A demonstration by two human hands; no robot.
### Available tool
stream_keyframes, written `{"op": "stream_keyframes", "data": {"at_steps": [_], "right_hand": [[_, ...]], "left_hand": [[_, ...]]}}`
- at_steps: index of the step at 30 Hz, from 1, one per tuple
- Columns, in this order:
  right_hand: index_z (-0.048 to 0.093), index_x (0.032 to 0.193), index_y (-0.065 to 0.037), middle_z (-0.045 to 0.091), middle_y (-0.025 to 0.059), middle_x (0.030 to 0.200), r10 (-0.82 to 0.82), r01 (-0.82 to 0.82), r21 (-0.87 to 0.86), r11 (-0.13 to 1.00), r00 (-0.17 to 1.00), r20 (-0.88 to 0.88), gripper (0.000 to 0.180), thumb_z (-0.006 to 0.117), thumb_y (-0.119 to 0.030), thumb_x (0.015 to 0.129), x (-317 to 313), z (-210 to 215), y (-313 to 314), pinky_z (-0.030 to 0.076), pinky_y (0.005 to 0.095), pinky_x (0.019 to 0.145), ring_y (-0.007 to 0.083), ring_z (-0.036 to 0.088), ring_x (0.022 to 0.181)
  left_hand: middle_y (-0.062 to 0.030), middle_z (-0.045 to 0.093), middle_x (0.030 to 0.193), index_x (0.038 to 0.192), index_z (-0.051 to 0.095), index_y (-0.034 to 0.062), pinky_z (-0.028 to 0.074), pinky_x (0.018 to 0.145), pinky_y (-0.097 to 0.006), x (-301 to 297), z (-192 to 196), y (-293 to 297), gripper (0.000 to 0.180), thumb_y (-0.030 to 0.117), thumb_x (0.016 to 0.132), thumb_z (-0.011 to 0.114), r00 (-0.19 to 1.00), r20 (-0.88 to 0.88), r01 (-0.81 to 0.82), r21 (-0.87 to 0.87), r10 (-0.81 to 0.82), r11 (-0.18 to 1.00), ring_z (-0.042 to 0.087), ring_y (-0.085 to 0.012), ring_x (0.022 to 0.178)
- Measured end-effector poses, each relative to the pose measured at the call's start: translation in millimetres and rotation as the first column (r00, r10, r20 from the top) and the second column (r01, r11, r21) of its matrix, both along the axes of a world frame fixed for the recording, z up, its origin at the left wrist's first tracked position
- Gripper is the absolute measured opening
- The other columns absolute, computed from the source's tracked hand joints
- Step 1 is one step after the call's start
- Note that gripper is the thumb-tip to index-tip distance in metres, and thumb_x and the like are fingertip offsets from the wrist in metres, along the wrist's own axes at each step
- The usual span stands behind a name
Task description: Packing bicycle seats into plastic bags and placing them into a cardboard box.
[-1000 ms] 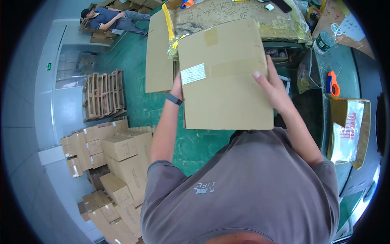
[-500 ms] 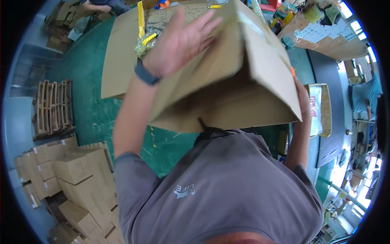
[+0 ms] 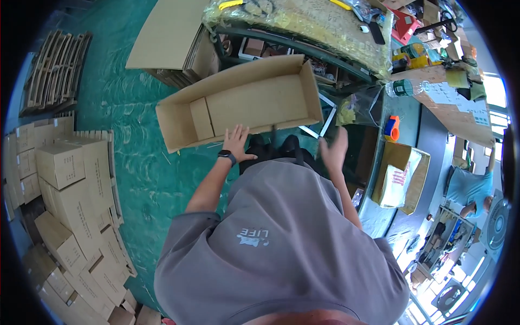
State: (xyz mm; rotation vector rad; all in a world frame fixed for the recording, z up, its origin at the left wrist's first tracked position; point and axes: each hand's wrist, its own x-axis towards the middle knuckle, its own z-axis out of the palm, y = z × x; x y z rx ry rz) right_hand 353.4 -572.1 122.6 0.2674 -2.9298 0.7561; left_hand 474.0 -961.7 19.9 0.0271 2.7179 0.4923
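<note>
A long cardboard box [image 3: 254, 103] stands on the green floor in front of my feet, its top side facing up without a cover. Its inside shows a bare bottom and a flap or seam at the left end. My left hand [image 3: 236, 143] has its fingers spread against the near wall of the box, with a dark watch on the wrist. Off the box's right end, my right hand [image 3: 333, 149] is raised near the workbench side. It holds nothing that I can see, its fingers stretched out and a little blurred.
Flat cardboard sheets [image 3: 168, 35] are stacked beyond the box. A wrapped workbench [image 3: 309, 27] runs along the far side. On the right bench lie an orange tape dispenser [image 3: 392, 129] and a carton with a white bag [image 3: 400, 179]. Stacked cartons [image 3: 81, 200] and wooden pallets [image 3: 57, 73] stand left.
The box has gone from being held up before my chest to standing on the floor. My right hand has come off it; my left hand has moved down to its near wall.
</note>
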Motion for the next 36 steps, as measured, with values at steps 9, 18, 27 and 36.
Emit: {"op": "stream_keyframes", "data": {"at_steps": [9, 18, 27, 36], "right_hand": [[0.071, 0.133, -0.007, 0.056, 0.0168, 0.154, 0.739, -0.715, 0.506, 0.482, 0.642, 0.203, 0.046, 0.075, -0.028, 0.093, -87, -162, -141, 0.043, 0.0545, 0.122, 0.0424, 0.044, 0.152], [0.073, 0.108, -0.007, 0.073, 0.0107, 0.118, 0.564, -0.603, 0.397, 0.692, 0.795, 0.226, 0.020, 0.062, -0.006, 0.091, -198, -168, 9, 0.061, 0.0427, 0.094, 0.0322, 0.071, 0.114], [0.075, 0.128, -0.001, 0.076, 0.0205, 0.127, -0.154, -0.024, 0.425, 0.905, 0.913, 0.378, 0.041, 0.073, -0.014, 0.089, -255, -187, 289, 0.055, 0.0512, 0.107, 0.0394, 0.071, 0.123], [0.077, 0.127, -0.006, 0.080, 0.0210, 0.115, 0.025, -0.156, 0.095, 0.983, 0.630, 0.776, 0.044, 0.070, -0.042, 0.103, -253, -212, 164, 0.060, 0.0446, 0.096, 0.0324, 0.077, 0.108]], "left_hand": [[-0.0298, 0.052, 0.159, 0.161, 0.044, 0.0030, 0.046, 0.120, -0.053, -25, -174, 2, 0.079, 0.027, 0.094, 0.077, 0.833, -0.060, -0.541, 0.113, 0.549, 0.833, 0.052, -0.0421, 0.147], [-0.0317, 0.050, 0.161, 0.155, 0.051, -0.0033, 0.033, 0.129, -0.054, 28, -107, 7, 0.077, 0.031, 0.093, 0.078, 0.650, -0.191, -0.708, 0.197, 0.735, 0.678, 0.043, -0.0474, 0.154], [-0.0333, 0.039, 0.169, 0.163, 0.038, -0.0086, 0.030, 0.131, -0.054, -57, -77, -15, 0.103, 0.052, 0.093, 0.082, 0.403, -0.371, -0.867, 0.138, 0.836, 0.479, 0.037, -0.0507, 0.157], [-0.0222, 0.062, 0.150, 0.162, 0.048, 0.0109, 0.045, 0.119, -0.055, -337, -85, 22, 0.089, 0.047, 0.090, 0.085, 0.408, -0.048, -0.909, -0.111, 0.912, 0.401, 0.060, -0.0393, 0.140]]}}
